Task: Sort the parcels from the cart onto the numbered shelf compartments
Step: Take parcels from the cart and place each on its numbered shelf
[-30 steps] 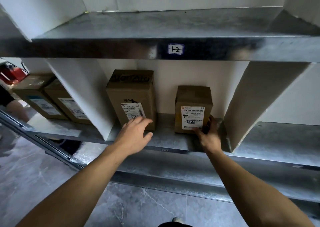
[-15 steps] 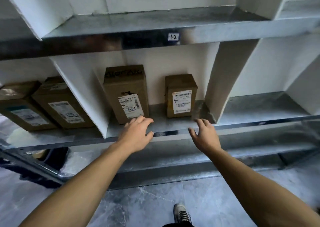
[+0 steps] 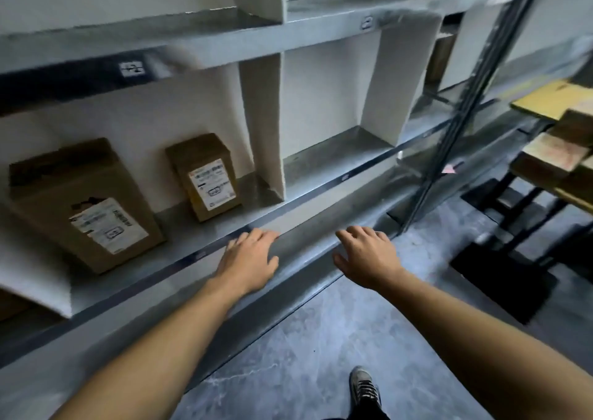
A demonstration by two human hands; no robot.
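So both our hands are empty here. Our left hand [image 3: 248, 261] is flat with the fingers loosely spread, fingertips over the shelf's front edge [image 3: 199, 254], below and a bit left of the white divider [image 3: 261, 124]. We can't tell if it actually touches the metal. Our right hand [image 3: 367, 256] is spread open too, gripping nothing, below and right of the divider. The small parcel [image 3: 203, 176] stands just left of the divider, brown cardboard, white label facing us. The big parcel [image 3: 86, 204] sits further left of the divider in the same compartment, also label-out, with a dark patch above the label.
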